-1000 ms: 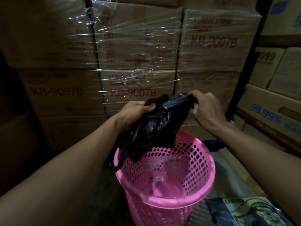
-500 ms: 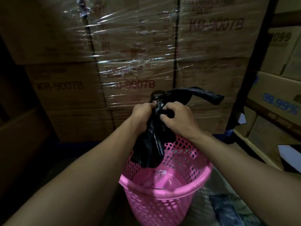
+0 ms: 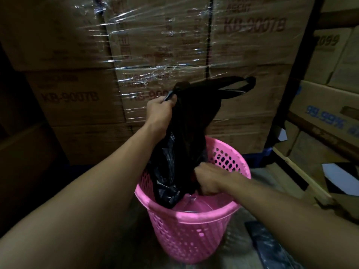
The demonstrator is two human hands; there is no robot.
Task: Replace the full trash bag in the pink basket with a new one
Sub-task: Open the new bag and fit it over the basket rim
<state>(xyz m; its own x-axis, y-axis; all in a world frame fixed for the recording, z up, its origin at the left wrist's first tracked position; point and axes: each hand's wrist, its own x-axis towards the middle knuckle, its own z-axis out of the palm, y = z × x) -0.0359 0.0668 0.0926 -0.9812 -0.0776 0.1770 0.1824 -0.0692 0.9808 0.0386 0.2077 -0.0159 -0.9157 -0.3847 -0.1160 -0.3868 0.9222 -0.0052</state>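
Note:
A pink perforated basket (image 3: 194, 228) stands on the floor in front of me. A black plastic trash bag (image 3: 186, 136) hangs from above its rim down into it. My left hand (image 3: 160, 110) grips the bag's top edge, held well above the basket. My right hand (image 3: 208, 178) is down at the basket's mouth, closed on the bag's lower part. One bag handle (image 3: 239, 87) sticks out to the right, free. The basket's pink bottom shows beside the bag.
Stacked cardboard boxes wrapped in clear film (image 3: 155, 55) form a wall right behind the basket. More boxes sit on a dark metal rack (image 3: 328, 117) to the right. A dark bag or sheet (image 3: 272, 247) lies on the floor at lower right.
My right hand has gone from the bag's top, next to my left hand, down to the basket's mouth. The bag now hangs longer and reaches into the basket.

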